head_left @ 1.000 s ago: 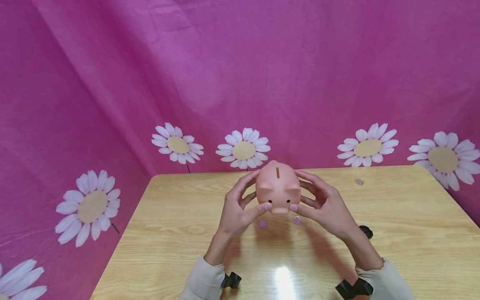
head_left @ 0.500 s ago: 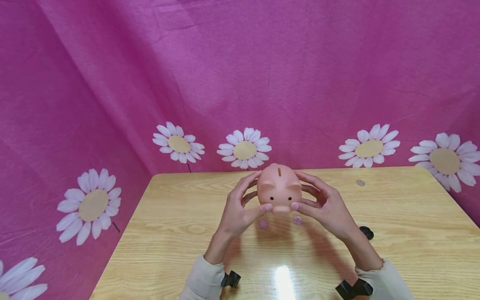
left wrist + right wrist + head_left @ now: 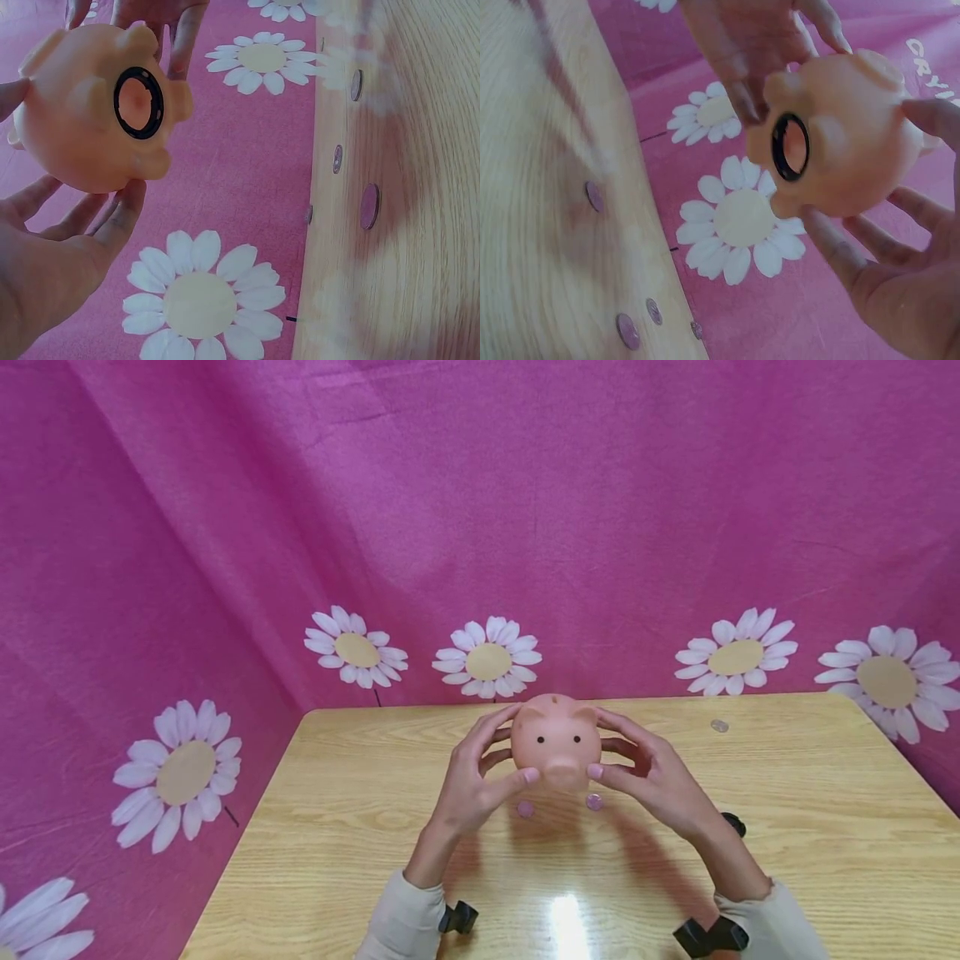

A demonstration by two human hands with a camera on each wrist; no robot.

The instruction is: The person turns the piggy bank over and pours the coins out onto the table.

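Held up above the table is a pink piggy bank [image 3: 555, 739], its face toward the head camera. My left hand [image 3: 474, 781] grips its left side and my right hand [image 3: 660, 781] its right, thumbs beside the snout. Only a bit of the coin slot shows on top. Both wrist views reveal the underside, where a black ring [image 3: 118, 106] rims a round opening. Below the pig, a copper-coloured coin [image 3: 525, 809] and a silvery coin [image 3: 594, 802] lie on the table.
Another coin [image 3: 719, 725] lies far right on the wooden table [image 3: 337, 827]. A round black cap [image 3: 736, 822] is partly behind my right forearm. Behind the table hangs a magenta cloth [image 3: 525, 510] with white daisies.
Between my hands the piggy bank has tipped back. Its snout and eyes face the head camera more, and the slot has turned nearly out of sight. Both hands keep their grip.
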